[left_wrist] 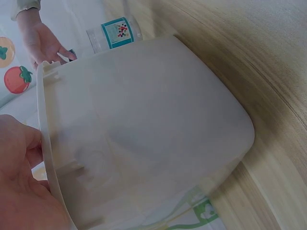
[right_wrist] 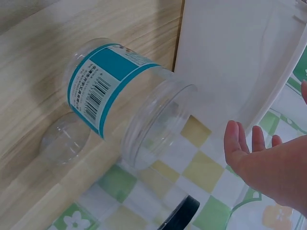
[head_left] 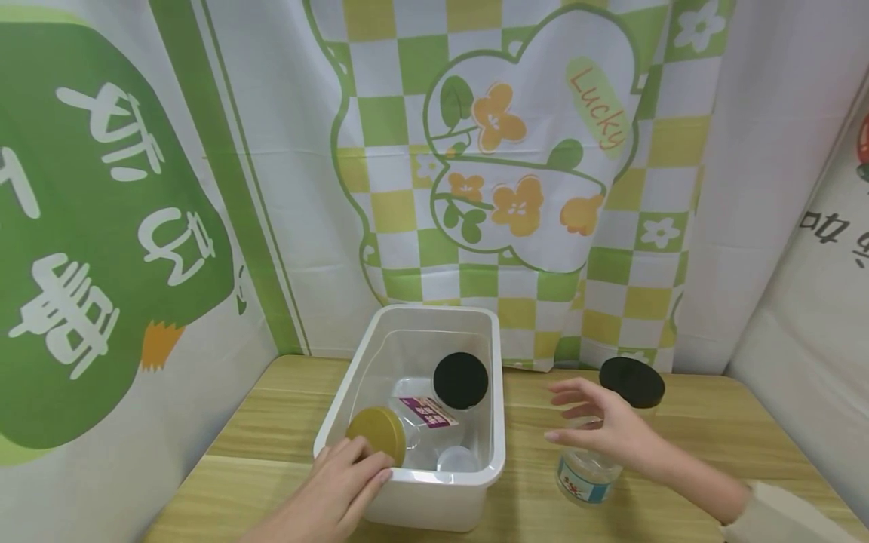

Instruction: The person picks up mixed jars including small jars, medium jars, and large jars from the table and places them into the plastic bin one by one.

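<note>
A white plastic bin (head_left: pixel 434 501) stands on the table. My left hand (head_left: pixel 342 483) grips its front rim near the left corner, fingers hooked over the edge. Inside lie clear jars, one with a gold lid (head_left: pixel 382 434), one with a black lid (head_left: pixel 462 380), and a purple label (head_left: pixel 429 412). My right hand (head_left: pixel 611 426) hovers right of the bin, fingers spread and holding nothing. Just below it stands a clear jar with a teal label (right_wrist: pixel 98 88), its mouth uncovered in the right wrist view. Behind the hand is another jar's black lid (head_left: pixel 633 381).
The wooden table (head_left: pixel 231 483) carries everything. A patterned curtain (head_left: pixel 529 302) hangs along its back edge, with printed cloth at both sides. A small clear round piece (head_left: pixel 458 459) sits in the bin's front right corner.
</note>
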The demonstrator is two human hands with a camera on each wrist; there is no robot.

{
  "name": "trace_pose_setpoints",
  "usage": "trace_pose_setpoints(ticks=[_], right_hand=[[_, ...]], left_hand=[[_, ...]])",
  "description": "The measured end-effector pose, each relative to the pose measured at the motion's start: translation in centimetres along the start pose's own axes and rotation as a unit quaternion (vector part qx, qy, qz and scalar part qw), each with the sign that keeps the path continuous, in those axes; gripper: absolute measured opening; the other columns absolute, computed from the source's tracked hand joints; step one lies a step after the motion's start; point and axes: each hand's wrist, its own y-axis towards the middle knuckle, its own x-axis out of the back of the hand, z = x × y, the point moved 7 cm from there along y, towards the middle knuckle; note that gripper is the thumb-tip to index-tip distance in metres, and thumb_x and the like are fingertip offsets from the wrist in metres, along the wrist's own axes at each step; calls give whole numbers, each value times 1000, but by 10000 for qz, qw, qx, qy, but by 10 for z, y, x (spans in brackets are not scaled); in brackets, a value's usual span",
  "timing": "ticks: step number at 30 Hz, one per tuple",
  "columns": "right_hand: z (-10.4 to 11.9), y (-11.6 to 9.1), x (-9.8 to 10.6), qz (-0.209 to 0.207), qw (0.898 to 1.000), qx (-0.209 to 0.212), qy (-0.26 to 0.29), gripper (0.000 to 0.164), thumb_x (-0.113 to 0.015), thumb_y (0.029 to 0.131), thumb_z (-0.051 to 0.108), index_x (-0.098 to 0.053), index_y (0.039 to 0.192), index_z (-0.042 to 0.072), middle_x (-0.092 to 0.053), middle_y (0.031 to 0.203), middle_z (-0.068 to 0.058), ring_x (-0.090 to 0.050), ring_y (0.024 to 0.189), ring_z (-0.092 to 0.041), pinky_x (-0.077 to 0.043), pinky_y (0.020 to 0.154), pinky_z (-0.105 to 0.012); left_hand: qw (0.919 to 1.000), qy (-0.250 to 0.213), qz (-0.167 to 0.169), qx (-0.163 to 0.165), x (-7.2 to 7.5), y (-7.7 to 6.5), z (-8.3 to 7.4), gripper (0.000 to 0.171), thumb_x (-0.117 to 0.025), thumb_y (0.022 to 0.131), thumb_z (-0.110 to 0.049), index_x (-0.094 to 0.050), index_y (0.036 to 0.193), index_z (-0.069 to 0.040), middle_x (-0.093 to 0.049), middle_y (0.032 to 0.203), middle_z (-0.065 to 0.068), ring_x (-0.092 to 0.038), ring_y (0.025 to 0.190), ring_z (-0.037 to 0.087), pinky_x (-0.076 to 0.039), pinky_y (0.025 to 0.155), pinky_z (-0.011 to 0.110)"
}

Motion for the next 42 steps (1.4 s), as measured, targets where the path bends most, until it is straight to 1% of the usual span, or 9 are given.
trace_pose_setpoints(ticks=[4,12,15,19,22,24,30,36,42], right_hand=[[-5,-5,4,-258,9994,38,-211,63,-85,90,16,-55,142,-2,-63,134,-25,-68,113,-35,-60,90,-47],[-9,-14,19,-821,9952,-8,-540,60,-87,88,16,-58,139,2,-65,133,-20,-67,111,-30,-58,85,-32],[-10,-17,25,-920,9940,44,-590,60,-86,89,14,-57,140,2,-64,133,-20,-67,111,-29,-58,86,-33],[-12,-19,34,-962,9938,4,-552,60,-84,91,12,-54,142,2,-63,133,-19,-66,110,-14,-59,87,-34],[-13,-20,42,-1014,9932,-12,-572,60,-83,91,10,-54,142,1,-62,134,-20,-62,108,2,-58,88,-29],[-13,-21,48,-1083,9921,28,-631,60,-84,91,9,-54,142,0,-63,133,-21,-60,106,7,-58,87,-25],[-12,-22,62,-1304,9883,154,-781,62,-85,88,5,-54,141,-5,-63,130,-24,-62,104,5,-56,86,-18],[-13,-21,75,-1512,9841,201,-911,60,-83,89,3,-55,141,-6,-63,129,-26,-60,103,8,-53,84,-13],[-19,-21,86,-1579,9830,5,-941,64,-82,91,5,-50,145,-6,-60,134,-30,-56,103,13,-53,84,-13]], left_hand=[[10000,-12,51,39,0,0,0,11,-61,108,-22,-70,102,-23,-45,88,-15,-38,82,2,-27,69,20],[10000,12,31,56,0,1,-1,11,-61,108,-21,-70,102,-23,-44,88,-16,-38,83,2,-27,70,20],[10000,-3,32,40,0,1,-1,12,-60,109,-23,-70,101,-23,-45,87,-15,-38,82,2,-26,69,20],[10000,-35,43,29,0,1,-1,13,-59,109,-23,-70,102,-22,-45,87,-14,-38,81,2,-26,69,20],[10000,-54,49,24,0,2,-1,13,-59,109,-23,-70,102,-22,-45,87,-14,-38,81,2,-26,69,20],[9999,-79,66,47,0,2,-1,12,-60,109,-22,-70,102,-22,-45,87,-15,-38,81,2,-26,69,20],[10000,-33,31,63,1,2,-3,10,-62,107,-19,-70,102,-24,-44,88,-17,-37,82,0,-27,71,19],[10000,-28,-23,14,1,1,-2,13,-58,109,-23,-70,102,-23,-44,87,-15,-37,81,1,-27,70,20],[9999,-53,64,82,1,0,-2,11,-61,108,-21,-70,103,-24,-44,87,-16,-37,81,1,-27,70,19]])
